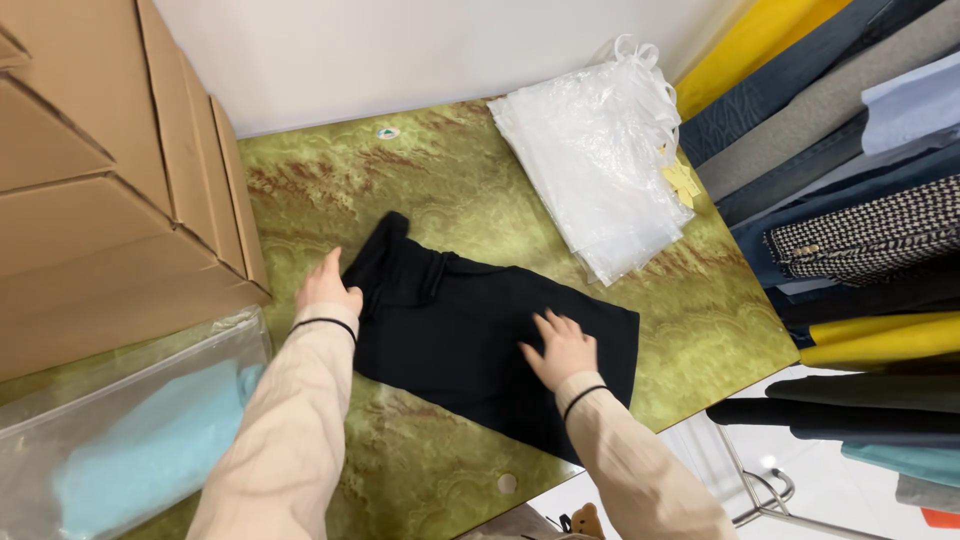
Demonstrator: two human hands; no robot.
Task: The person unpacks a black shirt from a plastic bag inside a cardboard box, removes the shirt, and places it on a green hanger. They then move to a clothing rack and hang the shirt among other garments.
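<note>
Bagged blue cloth (150,450) (clear bag (60,420))

The folded garment (470,330) lies flat on the table (420,470). The left hand (327,287) rests at the garment's left edge; the right hand (562,347) lies flat on it, toward its right end. Left of the left hand stand cardboard boxes (100,190). Nearer than the left hand, to its left, lies a bagged item (130,440). Beyond the right hand lies a stack of plastic bags (600,160). Right of the right hand, past the table edge, hang clothes (860,230).
</note>
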